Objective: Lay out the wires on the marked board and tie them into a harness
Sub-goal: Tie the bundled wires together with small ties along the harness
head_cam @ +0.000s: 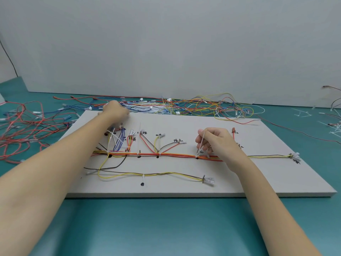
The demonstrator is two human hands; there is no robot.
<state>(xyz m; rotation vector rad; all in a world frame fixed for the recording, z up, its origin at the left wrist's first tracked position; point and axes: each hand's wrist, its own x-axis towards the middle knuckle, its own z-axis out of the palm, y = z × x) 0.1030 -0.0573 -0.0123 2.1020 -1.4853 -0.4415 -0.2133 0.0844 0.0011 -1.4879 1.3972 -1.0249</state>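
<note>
A grey marked board (258, 182) lies on the teal table with a wire harness (166, 154) laid along its middle, orange, red and yellow wires bundled with white ties. My right hand (215, 143) pinches the upright tail of a white cable tie (201, 143) that loops the bundle at a black dot. My left hand (115, 110) reaches past the board's far left edge, fingers curled down at the loose wires there; what it holds is hidden. A yellow and brown branch (156, 174) runs along the board's near side to a clear connector (209, 181).
A tangle of loose wires (193, 106) lies behind the board along the wall. More red and dark wires (27, 126) pile at the left. Cut white ties (334, 130) are scattered at the far right. Bare teal table (166, 228) stretches in front.
</note>
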